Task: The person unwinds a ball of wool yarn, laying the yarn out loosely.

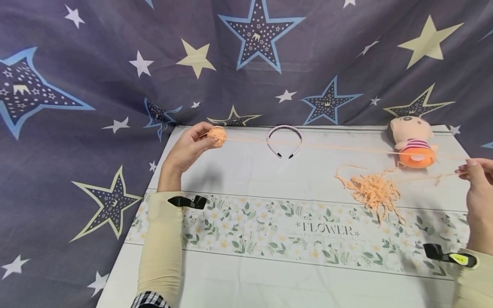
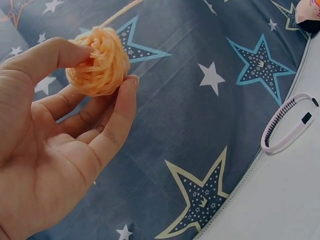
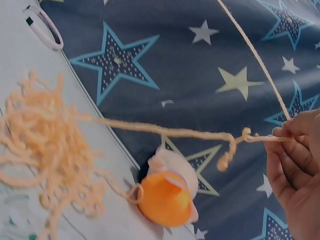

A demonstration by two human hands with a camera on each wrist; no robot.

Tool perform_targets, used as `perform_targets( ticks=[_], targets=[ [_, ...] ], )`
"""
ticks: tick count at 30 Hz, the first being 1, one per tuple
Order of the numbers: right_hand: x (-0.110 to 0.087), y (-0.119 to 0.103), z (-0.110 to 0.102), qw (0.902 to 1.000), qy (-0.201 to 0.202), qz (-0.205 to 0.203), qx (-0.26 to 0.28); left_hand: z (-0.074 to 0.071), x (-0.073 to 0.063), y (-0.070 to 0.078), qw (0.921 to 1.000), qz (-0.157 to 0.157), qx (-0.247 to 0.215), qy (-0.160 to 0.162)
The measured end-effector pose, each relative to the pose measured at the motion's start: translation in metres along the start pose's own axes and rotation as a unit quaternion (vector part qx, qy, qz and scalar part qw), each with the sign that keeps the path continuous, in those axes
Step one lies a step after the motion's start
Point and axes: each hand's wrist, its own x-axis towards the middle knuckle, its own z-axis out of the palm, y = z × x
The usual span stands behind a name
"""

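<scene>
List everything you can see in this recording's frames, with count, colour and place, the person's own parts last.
Yarn ball: 1, orange, in the left hand
Taut strand: 1, orange, from yarn ball to right hand
Knotted yarn length: 1, orange, from heap to right hand
Loose yarn heap: 1, orange, right part of table
Headband: 1, pale pink with black teeth, table's far edge
Plush toy: 1, peach and orange, far right of table
Table cover: 1, white with floral band, under the heap
Star-print cloth: 1, dark blue-grey, behind and left of table
Wrist pieces: 2, black, one per wrist
Sleeves: 2, beige, on the forearms
Hands: 2, bare, left and right of the headband
</scene>
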Motion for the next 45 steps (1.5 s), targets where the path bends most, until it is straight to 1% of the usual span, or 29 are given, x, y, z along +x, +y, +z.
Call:
perform_targets(
  ticks=[1, 2, 4, 7, 11, 15, 18, 19, 21, 24, 25, 26, 28, 30, 31, 33, 34, 37, 41, 43, 45],
  targets=[
    [0.001, 0.003, -0.003, 1.0, -0.001, 0.0, -0.006, 0.0, 0.0, 0.0, 1.0, 0.0, -0.003, -0.001],
    [0.001, 0.005, -0.005, 0.9994, -0.001, -0.004, -0.035, 0.0, 0.0, 0.0, 1.0, 0.001, -0.005, -0.001],
    [0.001, 0.008, -0.008, 0.9983, -0.003, -0.005, -0.059, -0.001, 0.0, -0.001, 0.9999, 0.001, -0.011, -0.003],
    [0.003, 0.011, -0.01, 0.9981, -0.006, 0.008, -0.062, -0.001, 0.001, -0.001, 0.9998, 0.002, -0.021, -0.006],
    [0.002, 0.014, -0.014, 0.997, -0.006, 0.039, -0.066, 0.0, 0.002, -0.002, 0.9996, 0.007, -0.027, -0.009],
    [-0.004, 0.018, -0.017, 0.9959, -0.002, 0.045, -0.078, 0.002, 0.004, -0.002, 0.9996, 0.01, -0.025, -0.003],
    [-0.005, 0.026, -0.019, 0.995, 0.0, 0.049, -0.087, 0.002, 0.004, -0.001, 0.9993, 0.017, -0.032, 0.006],
    [-0.004, 0.033, -0.021, 0.9954, 0.0, 0.046, -0.084, 0.002, 0.003, -0.001, 0.9992, 0.019, -0.034, 0.009],
    [0.001, 0.05, -0.027, 0.9933, 0.001, 0.058, -0.1, 0.002, 0.003, -0.001, 0.9987, 0.026, -0.04, 0.015],
    [0.015, 0.095, -0.044, 0.9898, 0.005, 0.069, -0.124, 0.001, 0.002, -0.001, 0.9983, 0.031, -0.044, 0.021],
    [0.021, 0.112, -0.05, 0.989, 0.003, 0.077, -0.126, 0.0, 0.002, -0.001, 0.9983, 0.032, -0.043, 0.022],
    [0.026, 0.125, -0.056, 0.9861, 0.002, 0.092, -0.139, 0.0, 0.001, 0.0, 0.9983, 0.032, -0.043, 0.022],
    [0.035, 0.152, -0.067, 0.9839, 0.0, 0.106, -0.144, -0.001, 0.0, 0.001, 0.9983, 0.033, -0.042, 0.022],
    [0.038, 0.164, -0.072, 0.9799, -0.01, 0.117, -0.161, -0.001, 0.0, 0.001, 0.9983, 0.035, -0.042, 0.021],
    [0.038, 0.165, -0.072, 0.979, -0.014, 0.125, -0.161, -0.001, 0.0, 0.001, 0.9982, 0.036, -0.043, 0.02],
    [0.033, 0.159, -0.071, 0.975, -0.033, 0.133, -0.175, -0.001, 0.0, 0.001, 0.9981, 0.039, -0.044, 0.018],
    [0.028, 0.152, -0.068, 0.9727, -0.043, 0.135, -0.184, -0.001, 0.0, 0.001, 0.998, 0.04, -0.045, 0.018],
    [0.013, 0.118, -0.055, 0.9658, -0.081, 0.151, -0.195, 0.0, 0.001, 0.001, 0.998, 0.041, -0.046, 0.013],
    [-0.006, 0.069, -0.037, 0.9477, -0.132, 0.163, -0.241, 0.002, 0.003, 0.001, 0.9983, 0.042, -0.041, 0.006],
    [-0.011, 0.054, -0.03, 0.9372, -0.152, 0.163, -0.268, 0.003, 0.004, 0.001, 0.9985, 0.04, -0.036, 0.003],
    [-0.014, 0.046, -0.026, 0.9288, -0.168, 0.162, -0.288, 0.004, 0.004, 0.002, 0.9989, 0.038, -0.03, 0.002]
  ],
)
